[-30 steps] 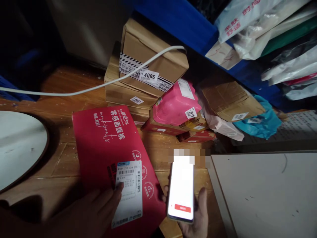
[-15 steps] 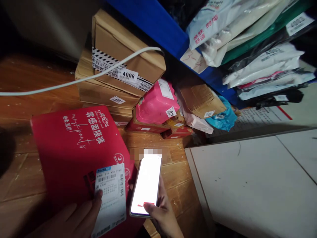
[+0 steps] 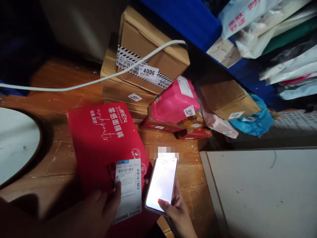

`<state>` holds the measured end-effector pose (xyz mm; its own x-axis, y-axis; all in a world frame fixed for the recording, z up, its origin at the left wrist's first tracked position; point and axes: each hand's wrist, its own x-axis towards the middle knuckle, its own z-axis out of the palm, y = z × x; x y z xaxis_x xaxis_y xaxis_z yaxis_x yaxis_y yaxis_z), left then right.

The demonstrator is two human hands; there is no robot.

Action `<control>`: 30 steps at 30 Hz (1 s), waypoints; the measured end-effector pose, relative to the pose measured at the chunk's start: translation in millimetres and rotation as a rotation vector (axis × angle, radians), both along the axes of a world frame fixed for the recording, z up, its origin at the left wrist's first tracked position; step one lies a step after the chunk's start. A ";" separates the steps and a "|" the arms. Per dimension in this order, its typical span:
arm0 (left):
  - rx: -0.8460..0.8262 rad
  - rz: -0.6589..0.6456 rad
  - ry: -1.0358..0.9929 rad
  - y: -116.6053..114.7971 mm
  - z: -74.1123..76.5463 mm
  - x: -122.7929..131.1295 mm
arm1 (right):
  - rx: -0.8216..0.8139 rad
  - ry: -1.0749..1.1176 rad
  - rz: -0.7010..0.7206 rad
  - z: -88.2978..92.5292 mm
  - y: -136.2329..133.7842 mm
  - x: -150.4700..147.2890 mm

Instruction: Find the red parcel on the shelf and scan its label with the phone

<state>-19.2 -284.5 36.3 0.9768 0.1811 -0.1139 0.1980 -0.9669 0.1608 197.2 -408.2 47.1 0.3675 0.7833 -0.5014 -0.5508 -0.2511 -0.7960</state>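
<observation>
A smartphone [image 3: 162,183] with a bright screen is held in my right hand [image 3: 179,208], its thumb over a red area near the bottom of the screen. To its left is a red carton [image 3: 109,132] with white lettering. A white shipping label [image 3: 128,195] with barcodes is on the carton's near part. My left hand [image 3: 102,203] rests over the carton, index finger stretched out onto the label's left edge; its other fingers are dim and partly hidden.
Brown boxes [image 3: 153,59] are stacked ahead, crossed by a white cable [image 3: 99,80]. Beside them lie a pink parcel [image 3: 172,102] and a blue bag [image 3: 257,122]. Bagged parcels [image 3: 292,62] fill the upper right. A white panel [image 3: 260,185] stands right, a round white surface [image 3: 18,145] left.
The view has swung left, so the scene sits further right and a round white surface now shows. The phone screen's content differs. Both hands keep about the same places on the phone and label.
</observation>
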 end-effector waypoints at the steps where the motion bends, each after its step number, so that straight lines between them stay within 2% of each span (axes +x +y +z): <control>1: 0.016 -0.004 0.017 -2.3 -2.2 0.4 | -0.015 -0.013 0.000 -1.1 -0.7 0.5; 7: 0.102 -0.021 0.039 -7.9 -8.6 3.2 | 0.014 -0.009 -0.016 -4.2 -1.5 0.2; 12: 0.173 -0.115 -0.063 -0.9 0.2 9.4 | -0.015 -0.019 -0.024 -2.5 -1.4 -0.8; 17: 0.154 -0.173 -0.023 8.4 8.7 16.4 | 0.000 -0.019 -0.042 -9.8 -5.1 0.7; 23: 0.139 -0.133 0.030 19.0 24.1 20.3 | 0.001 -0.057 0.029 -5.6 -1.3 0.6; 26: 0.117 -0.095 0.034 18.2 20.4 18.4 | 0.005 -0.037 0.042 -0.9 1.9 -1.0; 30: 0.125 -0.103 0.009 15.8 3.4 14.0 | 0.027 -0.019 0.072 1.4 4.0 -2.5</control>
<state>-5.2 -268.7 39.7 0.9900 0.0938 -0.1058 0.0981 -0.9945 0.0366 194.6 -404.2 48.5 0.3191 0.8208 -0.4737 -0.5172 -0.2680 -0.8128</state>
